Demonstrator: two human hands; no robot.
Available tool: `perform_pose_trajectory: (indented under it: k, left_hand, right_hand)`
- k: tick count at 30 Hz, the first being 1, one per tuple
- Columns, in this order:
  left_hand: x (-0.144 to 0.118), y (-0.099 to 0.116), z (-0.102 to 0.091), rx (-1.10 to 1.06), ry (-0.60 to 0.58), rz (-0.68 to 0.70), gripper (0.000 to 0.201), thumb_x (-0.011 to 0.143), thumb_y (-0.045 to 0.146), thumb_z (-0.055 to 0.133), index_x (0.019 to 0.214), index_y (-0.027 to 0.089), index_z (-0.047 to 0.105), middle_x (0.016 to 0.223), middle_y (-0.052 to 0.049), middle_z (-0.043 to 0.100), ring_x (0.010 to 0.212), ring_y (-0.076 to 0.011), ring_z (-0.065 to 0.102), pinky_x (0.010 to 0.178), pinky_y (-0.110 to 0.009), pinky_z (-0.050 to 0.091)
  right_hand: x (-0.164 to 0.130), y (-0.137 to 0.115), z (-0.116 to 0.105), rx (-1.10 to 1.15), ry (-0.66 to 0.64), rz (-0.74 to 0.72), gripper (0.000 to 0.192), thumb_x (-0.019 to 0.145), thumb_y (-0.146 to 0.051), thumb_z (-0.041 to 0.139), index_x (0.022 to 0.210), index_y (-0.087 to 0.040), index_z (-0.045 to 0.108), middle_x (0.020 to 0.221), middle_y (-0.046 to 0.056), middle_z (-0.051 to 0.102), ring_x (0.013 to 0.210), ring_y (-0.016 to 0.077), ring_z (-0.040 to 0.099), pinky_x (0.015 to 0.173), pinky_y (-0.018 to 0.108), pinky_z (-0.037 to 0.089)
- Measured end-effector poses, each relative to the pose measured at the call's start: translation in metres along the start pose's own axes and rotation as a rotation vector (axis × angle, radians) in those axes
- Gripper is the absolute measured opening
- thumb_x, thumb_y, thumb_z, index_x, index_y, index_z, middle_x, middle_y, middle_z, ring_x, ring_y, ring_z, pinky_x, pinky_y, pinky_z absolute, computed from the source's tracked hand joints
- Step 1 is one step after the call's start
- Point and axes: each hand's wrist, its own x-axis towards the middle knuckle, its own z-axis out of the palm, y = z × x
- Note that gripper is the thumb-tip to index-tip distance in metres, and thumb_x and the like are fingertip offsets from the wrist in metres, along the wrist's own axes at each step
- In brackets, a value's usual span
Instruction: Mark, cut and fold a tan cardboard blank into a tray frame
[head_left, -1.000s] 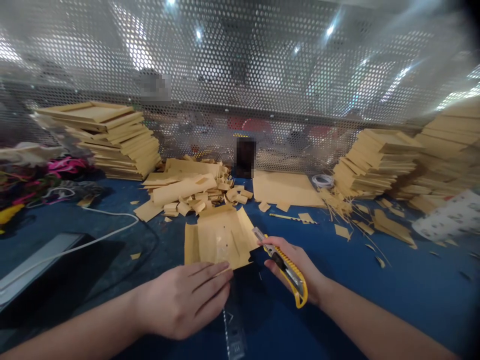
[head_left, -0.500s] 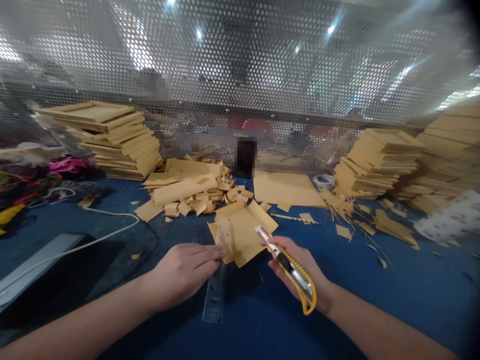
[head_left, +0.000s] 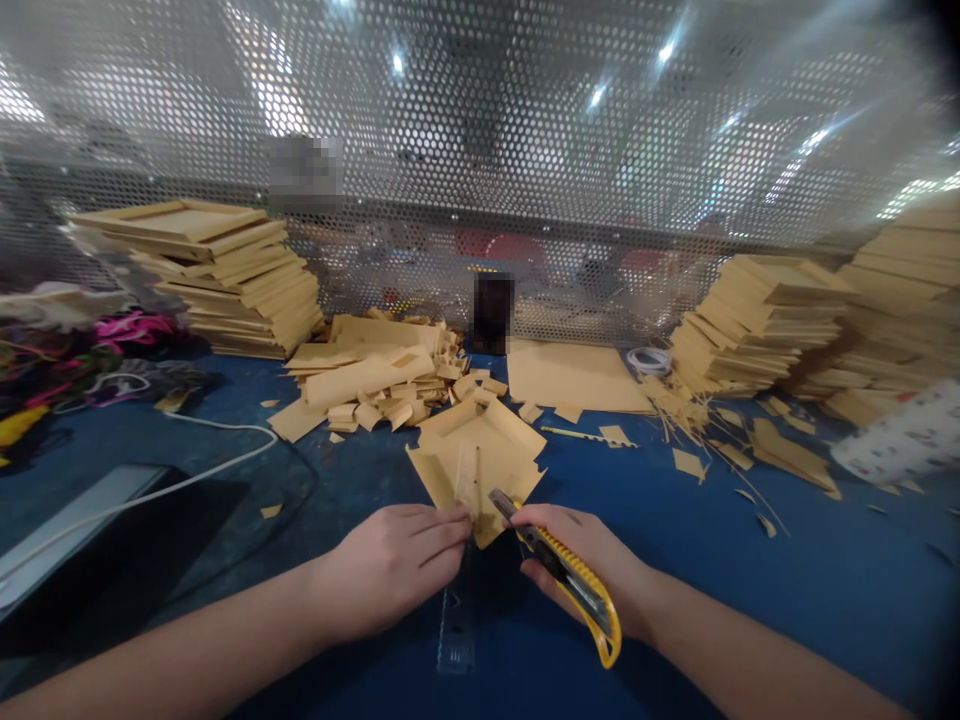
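Observation:
A sheet of tan card (head_left: 495,450) with folded-up edges lies in front of me, one corner pointing my way. Across it runs a clear plastic ruler (head_left: 457,630), its near end reaching past the card over the blue table. My left hand (head_left: 405,560) grips the ruler near its middle, fingers closed over it at the card's near corner. In my right hand (head_left: 577,560) is a yellow utility knife (head_left: 566,570), held with its blade end pointing up and left, close above the card's lower right edge. Whether the blade touches the card I cannot tell.
Stacks of tan card trays stand at the left (head_left: 240,280) and right (head_left: 757,320). Card scraps (head_left: 375,385) are heaped behind the sheet, beside a flat card sheet (head_left: 577,378). A white cable (head_left: 225,460) crosses a box at left. A perforated metal screen (head_left: 480,130) closes the back.
The ruler and my left hand have moved right and toward me. My right hand has brought the knife lower and left, nearer the card. The card has turned slightly and shifted toward me.

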Motion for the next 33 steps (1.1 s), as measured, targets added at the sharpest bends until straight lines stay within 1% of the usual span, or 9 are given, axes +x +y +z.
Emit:
perform_pose_trajectory:
  k: [6,8,10,13,16,22,25,28,33]
  left_hand:
    - [0.011,0.011,-0.001,0.048,0.003,0.008,0.019,0.096,0.009,0.045,0.096,0.011,0.064,0.109,-0.008,0.07,0.107,-0.0234,0.064,0.098,-0.039,0.053]
    - [0.012,0.013,-0.002,0.059,-0.006,0.003,0.019,0.096,0.01,0.045,0.094,0.012,0.064,0.108,-0.007,0.07,0.106,-0.0237,0.064,0.099,-0.042,0.052]
    - [0.012,0.013,0.0,0.035,-0.034,-0.005,0.021,0.097,0.011,0.043,0.096,0.012,0.063,0.111,-0.008,0.069,0.105,-0.0231,0.064,0.094,-0.039,0.054]
    - [0.009,0.011,0.005,-0.017,-0.108,-0.016,0.024,0.098,0.012,0.038,0.102,0.013,0.062,0.118,-0.009,0.066,0.106,-0.0234,0.063,0.086,-0.036,0.057]
    - [0.006,0.009,0.01,-0.082,-0.167,-0.053,0.025,0.096,0.012,0.038,0.106,0.013,0.061,0.122,-0.009,0.064,0.11,-0.0238,0.061,0.091,-0.038,0.055]
    - [0.007,0.011,0.01,-0.217,-0.259,-0.19,0.018,0.096,0.025,0.046,0.101,0.017,0.061,0.127,-0.009,0.059,0.11,-0.024,0.061,0.094,-0.04,0.054]
    - [0.007,0.012,0.011,-0.255,-0.295,-0.251,0.027,0.092,0.025,0.054,0.117,0.019,0.058,0.13,-0.009,0.056,0.106,-0.0243,0.063,0.09,-0.04,0.056]
    - [0.006,0.012,0.014,-0.275,-0.29,-0.329,0.041,0.089,0.027,0.059,0.129,0.02,0.053,0.132,-0.01,0.055,0.107,-0.0251,0.063,0.09,-0.04,0.056]
    - [0.009,0.01,0.016,-0.24,-0.218,-0.321,0.035,0.085,0.033,0.065,0.117,0.021,0.063,0.136,-0.011,0.053,0.129,-0.0328,0.048,0.106,-0.05,0.044]
  right_hand:
    - [-0.003,0.012,-0.001,-0.075,-0.079,-0.013,0.036,0.08,-0.014,0.058,0.113,-0.027,0.054,0.091,0.001,0.066,0.075,0.0144,0.064,0.067,0.026,0.054]
    - [-0.002,0.012,-0.003,-0.065,-0.095,-0.002,0.035,0.08,-0.014,0.058,0.113,-0.027,0.053,0.088,-0.001,0.065,0.071,0.0126,0.062,0.065,0.024,0.052]
    - [-0.001,0.012,-0.002,-0.048,-0.101,0.014,0.036,0.08,-0.013,0.057,0.113,-0.027,0.052,0.083,-0.003,0.063,0.066,0.0103,0.059,0.062,0.021,0.05]
    - [0.001,0.011,0.0,-0.022,-0.082,0.042,0.039,0.079,-0.01,0.055,0.114,-0.027,0.052,0.084,-0.003,0.062,0.063,0.0087,0.058,0.059,0.019,0.049]
    - [0.002,0.011,0.002,-0.036,-0.062,0.072,0.04,0.078,-0.01,0.054,0.114,-0.026,0.053,0.088,-0.001,0.064,0.062,0.0093,0.06,0.057,0.019,0.05]
    - [0.004,0.008,-0.002,-0.116,-0.033,0.075,0.03,0.082,-0.019,0.056,0.11,-0.027,0.055,0.094,0.001,0.068,0.082,0.0172,0.067,0.073,0.03,0.056]
    - [0.002,0.005,0.0,-0.103,0.026,0.059,0.028,0.081,-0.017,0.054,0.108,-0.025,0.054,0.092,0.002,0.067,0.078,0.0158,0.067,0.069,0.028,0.056]
    - [-0.001,0.002,0.003,-0.091,0.111,0.041,0.027,0.08,-0.015,0.054,0.106,-0.023,0.054,0.085,0.0,0.065,0.067,0.0129,0.063,0.059,0.023,0.052]
    - [-0.003,-0.004,0.003,-0.101,0.117,-0.002,0.019,0.082,-0.016,0.055,0.1,-0.022,0.054,0.076,-0.001,0.062,0.059,0.0113,0.058,0.056,0.023,0.048]
